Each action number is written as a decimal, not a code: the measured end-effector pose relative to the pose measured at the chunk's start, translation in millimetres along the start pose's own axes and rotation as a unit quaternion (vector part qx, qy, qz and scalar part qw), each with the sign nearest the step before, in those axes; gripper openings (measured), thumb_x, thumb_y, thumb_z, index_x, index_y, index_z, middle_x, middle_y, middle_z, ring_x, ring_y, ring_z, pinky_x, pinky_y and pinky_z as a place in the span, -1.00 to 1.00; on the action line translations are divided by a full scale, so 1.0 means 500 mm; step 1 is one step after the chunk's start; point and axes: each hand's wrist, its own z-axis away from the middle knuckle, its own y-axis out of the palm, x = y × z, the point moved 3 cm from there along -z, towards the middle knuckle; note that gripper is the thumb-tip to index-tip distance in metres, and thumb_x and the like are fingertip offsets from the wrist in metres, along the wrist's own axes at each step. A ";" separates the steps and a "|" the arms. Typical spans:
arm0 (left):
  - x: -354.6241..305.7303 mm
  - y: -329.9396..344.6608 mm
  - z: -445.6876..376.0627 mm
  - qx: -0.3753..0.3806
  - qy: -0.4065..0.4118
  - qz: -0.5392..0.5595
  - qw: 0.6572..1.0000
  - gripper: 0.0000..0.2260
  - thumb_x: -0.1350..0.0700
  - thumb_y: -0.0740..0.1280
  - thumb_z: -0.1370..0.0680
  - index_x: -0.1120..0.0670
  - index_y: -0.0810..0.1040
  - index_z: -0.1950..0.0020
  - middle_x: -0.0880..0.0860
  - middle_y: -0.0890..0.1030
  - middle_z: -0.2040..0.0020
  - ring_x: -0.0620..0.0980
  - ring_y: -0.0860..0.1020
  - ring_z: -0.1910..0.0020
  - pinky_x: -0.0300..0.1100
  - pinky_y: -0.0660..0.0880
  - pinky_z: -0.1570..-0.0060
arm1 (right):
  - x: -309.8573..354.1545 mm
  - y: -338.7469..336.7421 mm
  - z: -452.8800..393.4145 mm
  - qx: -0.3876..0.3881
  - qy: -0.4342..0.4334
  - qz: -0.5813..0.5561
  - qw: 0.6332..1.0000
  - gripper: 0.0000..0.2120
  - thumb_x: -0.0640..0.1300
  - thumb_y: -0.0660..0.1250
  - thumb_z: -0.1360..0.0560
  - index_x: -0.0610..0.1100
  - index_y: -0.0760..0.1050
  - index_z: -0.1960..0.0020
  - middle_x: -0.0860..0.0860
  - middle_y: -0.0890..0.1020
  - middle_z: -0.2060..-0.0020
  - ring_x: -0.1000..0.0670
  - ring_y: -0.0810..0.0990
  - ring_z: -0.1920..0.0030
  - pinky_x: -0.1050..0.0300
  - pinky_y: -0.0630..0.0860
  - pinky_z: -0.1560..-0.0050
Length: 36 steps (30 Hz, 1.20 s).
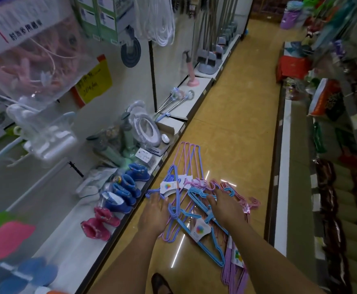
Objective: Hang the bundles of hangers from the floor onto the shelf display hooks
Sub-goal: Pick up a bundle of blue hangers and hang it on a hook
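Glossy yellow aisle floor carried a tangled heap of thin wire hanger bundles, blue, pink and purple, with paper labels, beside the low shelf edge lined with rubber boots. Both hands lay on the heap: left hand and right hand, fingers spread nearly straight, gripping nothing.

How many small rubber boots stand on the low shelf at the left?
6 visible: four blue boots in a row nearer the hangers, two pink boots closer to the camera. More may be hidden.
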 end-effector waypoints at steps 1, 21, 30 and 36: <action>0.006 -0.001 -0.022 0.002 -0.009 0.000 1.000 -0.53 -0.13 0.00 -0.64 0.04 0.20 -0.51 0.07 0.27 -0.49 0.07 0.30 -0.43 0.00 0.30 -0.33 | 0.009 0.006 -0.024 0.005 0.000 -0.003 1.000 -0.60 0.09 0.04 -0.64 -0.11 0.35 -0.35 -0.09 0.53 -0.25 -0.12 0.49 -0.23 0.05 0.42 -0.10; 0.251 0.250 -0.401 0.026 -0.120 0.008 0.992 -0.48 -0.12 -0.02 -0.65 0.09 0.08 -0.55 0.05 0.12 -0.56 0.02 0.15 -0.51 -0.08 0.15 -0.42 | -0.033 0.370 -0.461 0.098 -0.036 0.044 0.994 -0.62 0.14 0.03 -0.62 -0.08 0.42 -0.23 -0.09 0.59 -0.07 -0.14 0.56 -0.10 -0.03 0.50 -0.05; 0.442 0.491 -0.623 0.028 -0.136 0.019 0.990 -0.49 -0.08 -0.01 -0.66 0.13 0.09 -0.55 0.10 0.13 -0.55 0.04 0.14 -0.51 -0.15 0.10 -0.43 | -0.145 0.708 -0.672 0.134 -0.068 0.059 0.987 -0.55 0.12 0.02 -0.63 -0.18 0.36 -0.32 -0.16 0.54 -0.17 -0.18 0.51 -0.15 0.02 0.42 -0.03; 0.552 0.636 -0.727 0.046 -0.145 0.019 0.988 -0.50 -0.06 -0.02 -0.67 0.14 0.09 -0.55 0.09 0.13 -0.55 0.04 0.15 -0.51 -0.16 0.11 -0.43 | -0.202 0.887 -0.747 0.183 -0.062 0.085 0.977 -0.55 0.10 0.02 -0.64 -0.22 0.32 -0.32 -0.22 0.51 -0.22 -0.21 0.51 -0.19 -0.01 0.44 -0.05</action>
